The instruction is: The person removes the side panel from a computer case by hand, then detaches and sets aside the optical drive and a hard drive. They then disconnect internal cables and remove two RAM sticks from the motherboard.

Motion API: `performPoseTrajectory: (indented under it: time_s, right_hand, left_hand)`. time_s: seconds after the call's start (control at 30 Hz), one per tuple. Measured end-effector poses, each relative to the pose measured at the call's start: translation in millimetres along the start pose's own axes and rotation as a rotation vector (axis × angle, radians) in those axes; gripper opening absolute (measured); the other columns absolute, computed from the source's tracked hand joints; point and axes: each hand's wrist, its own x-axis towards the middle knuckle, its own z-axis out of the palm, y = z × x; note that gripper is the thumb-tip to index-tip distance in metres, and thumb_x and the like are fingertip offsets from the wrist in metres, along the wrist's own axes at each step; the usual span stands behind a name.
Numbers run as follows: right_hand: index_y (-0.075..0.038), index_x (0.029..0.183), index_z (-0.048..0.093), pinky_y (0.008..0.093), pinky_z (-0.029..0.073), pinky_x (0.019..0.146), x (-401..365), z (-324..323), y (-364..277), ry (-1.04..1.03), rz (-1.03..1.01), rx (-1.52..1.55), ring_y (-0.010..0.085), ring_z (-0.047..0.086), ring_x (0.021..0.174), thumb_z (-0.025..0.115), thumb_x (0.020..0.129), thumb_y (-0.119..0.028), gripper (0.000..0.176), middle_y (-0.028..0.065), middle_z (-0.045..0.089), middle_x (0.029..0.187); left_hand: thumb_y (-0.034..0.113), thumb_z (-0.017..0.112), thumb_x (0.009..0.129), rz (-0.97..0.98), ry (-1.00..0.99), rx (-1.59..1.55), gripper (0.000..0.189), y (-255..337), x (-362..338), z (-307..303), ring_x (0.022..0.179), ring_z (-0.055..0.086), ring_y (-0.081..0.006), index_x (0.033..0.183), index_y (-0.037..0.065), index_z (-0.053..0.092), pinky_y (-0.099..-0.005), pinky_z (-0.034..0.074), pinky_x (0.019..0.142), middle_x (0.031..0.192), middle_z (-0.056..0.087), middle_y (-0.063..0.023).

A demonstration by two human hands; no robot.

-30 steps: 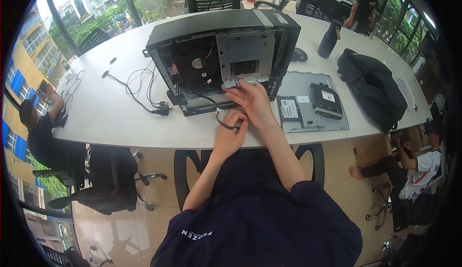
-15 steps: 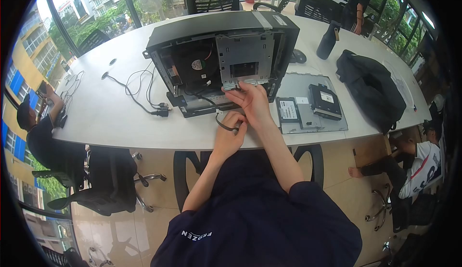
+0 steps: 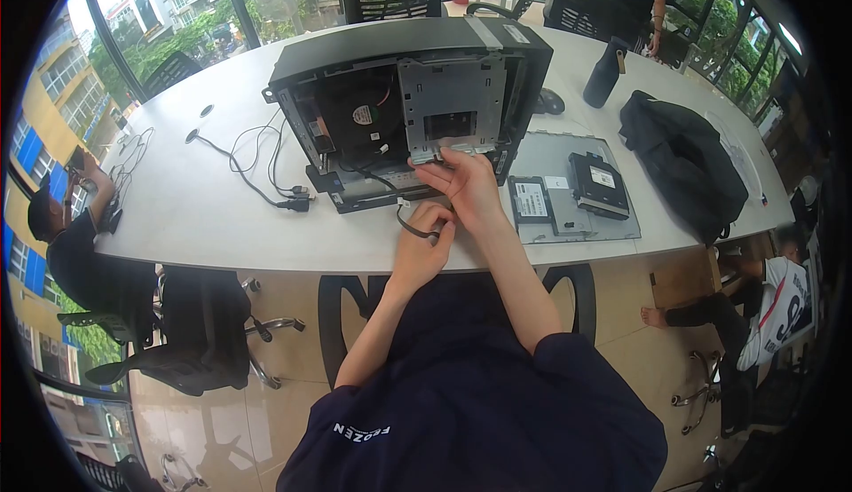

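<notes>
A black desktop computer case [image 3: 399, 44] stands on the table with its side open toward me. Inside are a dark fan housing [image 3: 359, 112] with a white label and a silver metal drive cage [image 3: 454, 93]. My right hand [image 3: 470, 188] is at the cage's lower edge, its fingertips pinched on the metal there and the other fingers partly extended. Below it, my left hand [image 3: 424, 245] is closed around a black cable [image 3: 410, 226] that runs out of the case's lower opening. The cable's end is hidden in or behind the fingers.
Right of the case lies a metal side panel [image 3: 581, 150] bearing an optical drive [image 3: 600, 188] and a labelled flat drive [image 3: 531, 201]. Beyond are a mouse [image 3: 550, 102], a dark bottle [image 3: 604, 73] and a black bag [image 3: 683, 159]. Loose cables [image 3: 257, 173] lie left. People sit on both sides.
Both hands keep almost the same hold and position. The case appears slightly higher and tipped a little in view. The person standing at the back right has shifted.
</notes>
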Motion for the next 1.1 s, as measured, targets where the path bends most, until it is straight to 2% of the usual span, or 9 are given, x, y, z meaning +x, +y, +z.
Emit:
performPoseTrajectory:
  time_s: [0.1,0.33,0.4,0.5,0.63,0.8,0.93,1.03,1.1]
  right_hand:
    - [0.005,0.113,0.057,0.0404,0.062,0.086,-4,7,-5,0.024,-0.033,0.022,0.0335,0.073,0.096,0.056,0.094,-0.005,0.021,0.0234,0.068,0.106]
    - [-0.002,0.116,0.057,0.0416,0.062,0.085,-3,-8,6,0.073,-0.053,0.045,0.0274,0.073,0.089,0.061,0.091,-0.003,0.025,0.0132,0.069,0.100]
    - [-0.002,0.114,0.057,0.0409,0.062,0.083,-9,-10,6,0.042,-0.020,0.046,0.0268,0.073,0.089,0.061,0.092,-0.003,0.023,0.0123,0.069,0.099]
    - [0.004,0.104,0.062,0.0379,0.064,0.082,-23,-5,7,0.076,-0.023,0.104,0.0264,0.073,0.085,0.062,0.091,-0.003,0.015,0.0161,0.070,0.092]
    - [0.004,0.105,0.062,0.0372,0.064,0.080,-28,-10,8,0.055,-0.030,0.154,0.0272,0.074,0.086,0.061,0.091,-0.002,0.015,0.0160,0.070,0.093]
    - [0.001,0.103,0.059,0.0384,0.064,0.081,-48,-21,8,0.066,0.022,0.133,0.0291,0.073,0.090,0.058,0.090,0.001,0.013,0.0201,0.070,0.100]
    - [0.002,0.098,0.058,0.0384,0.065,0.077,-69,-22,-4,0.049,-0.011,0.014,0.0314,0.073,0.091,0.055,0.084,0.004,0.014,0.0259,0.069,0.107]
    - [0.004,0.098,0.059,0.0395,0.067,0.067,-85,-32,-14,0.099,-0.091,-0.069,0.0342,0.073,0.092,0.056,0.078,0.004,0.020,0.0258,0.069,0.103]
    - [0.004,0.103,0.059,0.0409,0.067,0.060,-95,-51,-23,0.117,-0.121,-0.148,0.0356,0.073,0.091,0.055,0.072,0.004,0.030,0.0248,0.068,0.102]
  left_hand:
    - [0.001,0.060,0.089,-0.057,-0.014,-0.044,0.008,0,0,0,0.091,0.064,-0.0270,0.096,-0.002,0.062,-0.0332,0.052,0.081,0.101,0.061,-0.0126]
    - [0.001,0.060,0.089,-0.040,-0.006,-0.046,0.007,3,-1,-2,0.091,0.064,-0.0269,0.096,-0.002,0.062,-0.0334,0.052,0.080,0.101,0.061,-0.0127]
    - [-0.001,0.061,0.089,-0.029,-0.005,-0.010,0.008,4,-1,-2,0.088,0.064,-0.0214,0.097,-0.002,0.062,-0.0304,0.052,0.078,0.100,0.062,-0.0110]
    - [0.002,0.061,0.089,-0.072,-0.010,0.027,0.008,1,-1,-1,0.092,0.064,-0.0272,0.096,-0.001,0.062,-0.0340,0.052,0.080,0.102,0.061,-0.0133]
    - [0.003,0.061,0.089,-0.093,-0.003,0.039,0.012,0,-3,-1,0.094,0.064,-0.0282,0.101,0.000,0.064,-0.0349,0.052,0.081,0.104,0.062,-0.0136]
    - [0.000,0.062,0.089,-0.032,0.033,-0.024,0.035,-6,-3,2,0.098,0.066,-0.0224,0.123,0.000,0.061,-0.0320,0.052,0.081,0.116,0.065,-0.0133]
    - [0.000,0.062,0.088,-0.023,-0.003,-0.075,0.034,2,-2,2,0.100,0.066,-0.0211,0.122,0.000,0.062,-0.0329,0.052,0.083,0.117,0.065,-0.0132]
    - [-0.001,0.058,0.089,0.069,-0.028,0.112,0.025,4,-1,1,0.098,0.067,-0.0272,0.113,0.001,0.065,-0.0339,0.053,0.080,0.116,0.063,-0.0148]
    - [-0.001,0.059,0.089,-0.084,-0.003,-0.113,0.018,10,-1,1,0.094,0.065,-0.0256,0.105,0.000,0.066,-0.0322,0.053,0.079,0.110,0.063,-0.0133]
